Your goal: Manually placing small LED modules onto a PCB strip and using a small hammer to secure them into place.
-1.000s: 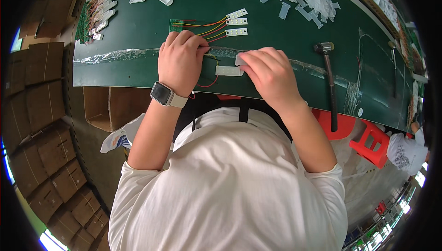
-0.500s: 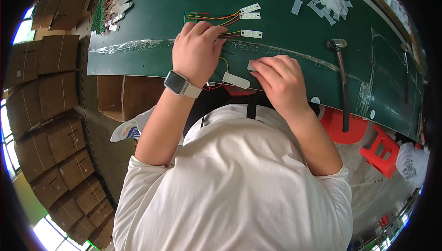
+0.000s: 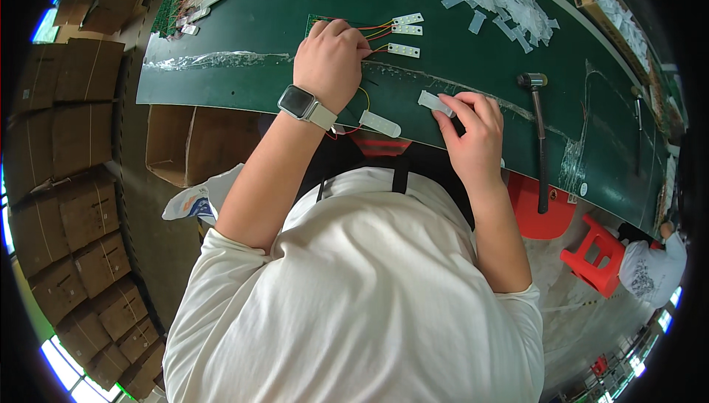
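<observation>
Right hand (image 3: 476, 126) pinches a translucent plastic cover (image 3: 428, 99), two o'clock from the wired housing (image 3: 380, 124); grip of left hand (image 3: 329, 59) indeterminable. Step appears cover-fitting; next move calls for alignment.

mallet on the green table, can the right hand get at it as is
Probably yes: nothing shows between the right hand and the mallet, though the hand already holds a translucent plastic piece.
</observation>
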A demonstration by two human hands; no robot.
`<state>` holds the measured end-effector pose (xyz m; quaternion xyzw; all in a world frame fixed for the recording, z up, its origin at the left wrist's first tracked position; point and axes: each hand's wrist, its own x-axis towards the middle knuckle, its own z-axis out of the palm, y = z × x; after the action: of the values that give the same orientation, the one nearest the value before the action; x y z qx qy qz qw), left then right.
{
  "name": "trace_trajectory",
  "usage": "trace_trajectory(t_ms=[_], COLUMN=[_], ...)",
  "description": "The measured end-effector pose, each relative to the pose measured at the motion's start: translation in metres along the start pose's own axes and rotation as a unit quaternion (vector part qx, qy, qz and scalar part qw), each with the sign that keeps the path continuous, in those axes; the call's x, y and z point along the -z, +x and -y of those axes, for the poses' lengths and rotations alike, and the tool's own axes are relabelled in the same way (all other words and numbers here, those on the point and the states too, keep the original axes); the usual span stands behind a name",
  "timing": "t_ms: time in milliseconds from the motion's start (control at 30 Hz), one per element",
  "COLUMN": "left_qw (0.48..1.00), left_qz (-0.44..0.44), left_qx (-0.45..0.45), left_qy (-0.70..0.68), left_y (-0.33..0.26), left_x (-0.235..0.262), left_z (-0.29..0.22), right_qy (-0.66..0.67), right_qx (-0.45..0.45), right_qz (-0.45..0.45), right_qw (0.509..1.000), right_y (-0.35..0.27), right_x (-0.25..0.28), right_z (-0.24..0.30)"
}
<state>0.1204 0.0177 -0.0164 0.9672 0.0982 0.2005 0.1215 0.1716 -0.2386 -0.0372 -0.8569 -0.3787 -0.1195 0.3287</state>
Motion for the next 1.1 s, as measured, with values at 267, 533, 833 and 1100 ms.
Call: trace_trajectory(t_ms=[267, 533, 833, 1100], left_qw=[0.998, 0.999, 0.998, 0.998], left_qz=[-0.034, -0.006, 0.000, -0.013], left_qx=[-0.036, -0.030, -0.056, -0.066], left_qy=[-0.049, -0.021, -0.005, 0.017], left_y=[-0.027, -0.048, -0.053, -0.055], left_x=[0.022, 0.016, 0.013, 0.013], left_z=[-0.009, -0.012, -0.012, -0.011], right_qy=[0.084, 0.149, 0.048, -0.007], right_qx=[-0.005, -0.016, 0.109, 0.183], right_qz=[0.011, 0.027, 0.023, -0.005], right_qw=[0.996, 0.988, 0.993, 0.983], right_y=[0.020, 0.024, 0.029, 0.028], right_x=[-0.016, -0.017, -0.023, -0.025], right_z=[0.006, 0.014, 0.008, 0.010])
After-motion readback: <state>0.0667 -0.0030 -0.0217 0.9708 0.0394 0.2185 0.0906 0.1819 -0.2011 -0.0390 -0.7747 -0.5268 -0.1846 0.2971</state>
